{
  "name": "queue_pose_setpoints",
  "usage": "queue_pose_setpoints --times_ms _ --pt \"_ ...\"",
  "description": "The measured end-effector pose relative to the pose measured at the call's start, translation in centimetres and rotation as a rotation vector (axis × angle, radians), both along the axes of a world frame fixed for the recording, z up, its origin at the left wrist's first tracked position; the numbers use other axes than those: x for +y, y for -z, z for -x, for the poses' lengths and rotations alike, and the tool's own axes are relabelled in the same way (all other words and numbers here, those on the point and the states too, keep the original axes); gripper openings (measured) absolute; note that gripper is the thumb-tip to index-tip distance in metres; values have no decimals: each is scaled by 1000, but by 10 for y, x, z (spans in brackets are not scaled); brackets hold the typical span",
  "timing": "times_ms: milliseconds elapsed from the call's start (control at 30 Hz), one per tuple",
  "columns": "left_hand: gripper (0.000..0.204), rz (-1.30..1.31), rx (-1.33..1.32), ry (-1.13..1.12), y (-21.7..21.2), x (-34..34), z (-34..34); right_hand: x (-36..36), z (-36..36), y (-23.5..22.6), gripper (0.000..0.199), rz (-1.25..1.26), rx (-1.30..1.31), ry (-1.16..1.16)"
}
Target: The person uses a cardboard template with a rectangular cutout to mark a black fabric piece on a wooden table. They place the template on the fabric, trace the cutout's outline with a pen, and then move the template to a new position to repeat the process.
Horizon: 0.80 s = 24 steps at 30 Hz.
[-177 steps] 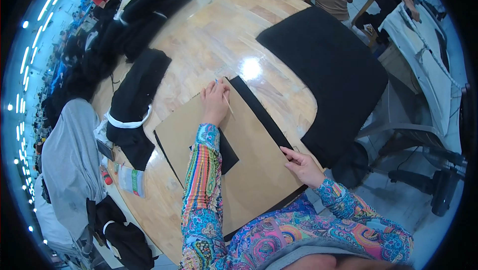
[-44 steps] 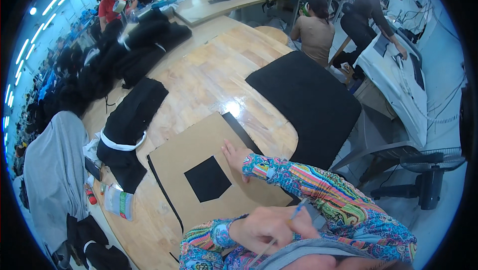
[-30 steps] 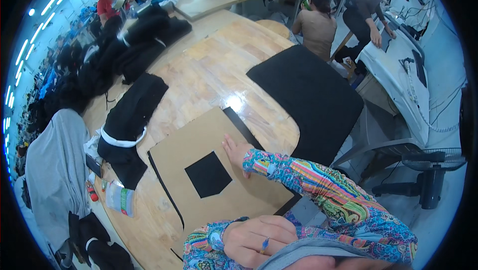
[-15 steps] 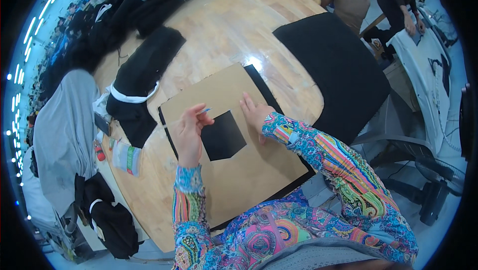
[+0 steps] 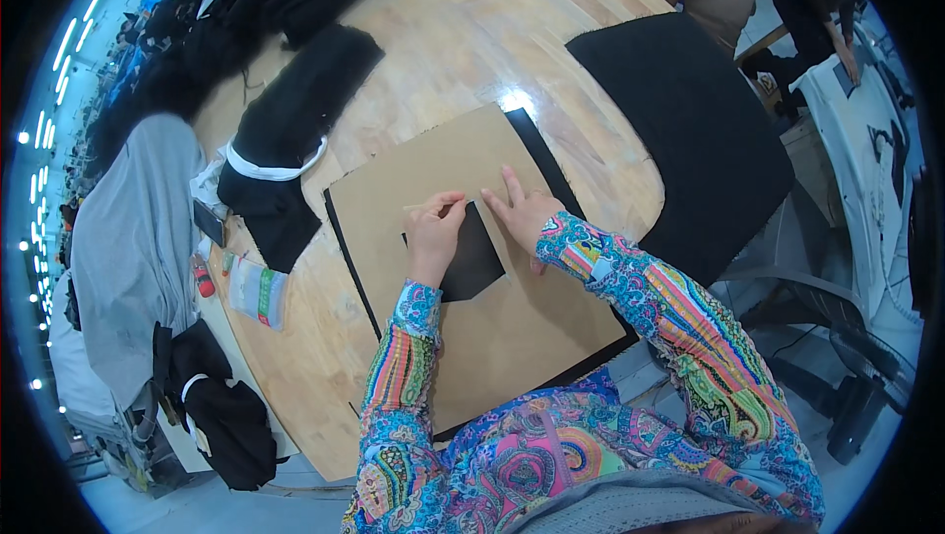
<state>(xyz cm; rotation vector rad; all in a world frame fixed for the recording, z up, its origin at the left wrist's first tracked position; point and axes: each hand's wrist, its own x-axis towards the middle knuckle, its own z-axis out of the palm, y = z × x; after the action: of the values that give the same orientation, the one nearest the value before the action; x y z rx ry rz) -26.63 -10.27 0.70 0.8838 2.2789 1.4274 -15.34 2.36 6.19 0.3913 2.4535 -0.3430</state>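
A brown card template with a pocket-shaped cut-out lies flat on a black fabric piece. Dark cloth shows through the opening. My left hand is closed in a pinch around a slim pen, mostly hidden by the fingers. Its tip sits at the upper edge of the cut-out. Just right of the opening, my right hand rests on the card, fingers spread and pressing down.
Another black fabric panel lies on the wooden table at right. A black bundle tied with a white band, a plastic packet and a small red item are at left. A fan stands at lower right; people work beyond.
My left hand has come down and right, bringing the pen from above the card's left part to the cut-out's top edge. My right hand's fingers have spread wider. The whole view has shifted slightly.
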Motion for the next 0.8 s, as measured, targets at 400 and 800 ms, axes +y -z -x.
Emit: queue_pose_setpoints --times_ms 400,800 --pt "14 -16 196 22 13 -2 -1 0 2 0 135 14 -7 4" --pt "16 3 120 -28 7 -1 -2 3 0 13 139 -56 41 -67"
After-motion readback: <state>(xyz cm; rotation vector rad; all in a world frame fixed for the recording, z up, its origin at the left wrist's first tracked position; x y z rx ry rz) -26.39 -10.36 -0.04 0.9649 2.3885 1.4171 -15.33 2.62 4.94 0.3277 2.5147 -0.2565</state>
